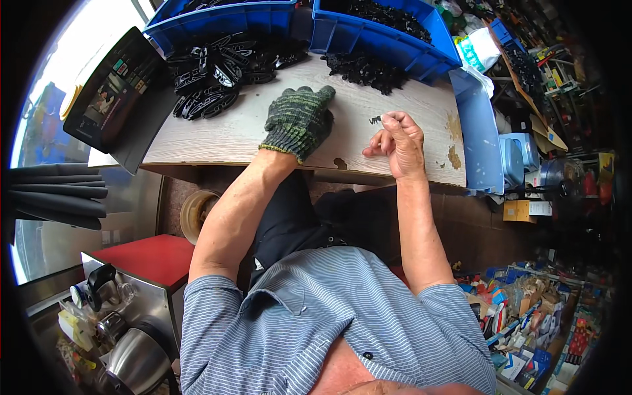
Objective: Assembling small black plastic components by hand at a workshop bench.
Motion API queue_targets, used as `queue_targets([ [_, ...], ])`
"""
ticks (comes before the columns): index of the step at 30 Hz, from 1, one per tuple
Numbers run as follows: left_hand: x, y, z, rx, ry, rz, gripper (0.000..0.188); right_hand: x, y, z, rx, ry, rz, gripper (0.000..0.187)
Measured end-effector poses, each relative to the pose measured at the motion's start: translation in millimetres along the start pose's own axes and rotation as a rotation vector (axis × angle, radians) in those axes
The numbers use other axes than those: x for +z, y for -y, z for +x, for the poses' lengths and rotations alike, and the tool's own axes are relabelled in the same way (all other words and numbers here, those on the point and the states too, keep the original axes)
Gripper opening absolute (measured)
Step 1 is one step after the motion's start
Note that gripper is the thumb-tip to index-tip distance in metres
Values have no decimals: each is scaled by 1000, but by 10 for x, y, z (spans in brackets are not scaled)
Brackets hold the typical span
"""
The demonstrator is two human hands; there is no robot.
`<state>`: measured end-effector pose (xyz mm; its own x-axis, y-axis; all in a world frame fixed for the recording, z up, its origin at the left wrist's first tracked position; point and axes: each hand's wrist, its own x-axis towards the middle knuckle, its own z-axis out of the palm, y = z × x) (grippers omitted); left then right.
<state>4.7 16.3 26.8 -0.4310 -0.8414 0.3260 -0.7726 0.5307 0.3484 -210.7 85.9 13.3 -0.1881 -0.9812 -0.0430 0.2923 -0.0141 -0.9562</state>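
Observation:
My left hand (298, 123), in a dark green and black knitted glove, is closed above the pale wooden table (230, 141). Its fingers curl under, so whatever it may hold is hidden. Bare, my right hand (399, 141) pinches a small black toothed plastic part (375, 120) between thumb and fingertips, over the table's right half. Beyond the glove lies a heap of long black plastic pieces (210, 72) with oval openings. Small black parts (368, 71) are piled past my right hand, in front of a blue bin.
Two blue bins (224, 23) (421, 56) of black parts line the table's far edge. A tablet-like screen (108, 92) stands at the left, a light blue tub (477, 131) at the right end. Cluttered shelves (559, 72) fill the right side; a red-topped cabinet (145, 257) is lower left.

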Motion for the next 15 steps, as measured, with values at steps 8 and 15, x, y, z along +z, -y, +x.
queue_targets([
  [8,25,-141,-23,83,24,-86,28,14,-14,-13,-20,-30,-16,18],
  [15,-132,-178,45,63,132,-73,22,13,-22,-18,-26,-51,-25,18],
])
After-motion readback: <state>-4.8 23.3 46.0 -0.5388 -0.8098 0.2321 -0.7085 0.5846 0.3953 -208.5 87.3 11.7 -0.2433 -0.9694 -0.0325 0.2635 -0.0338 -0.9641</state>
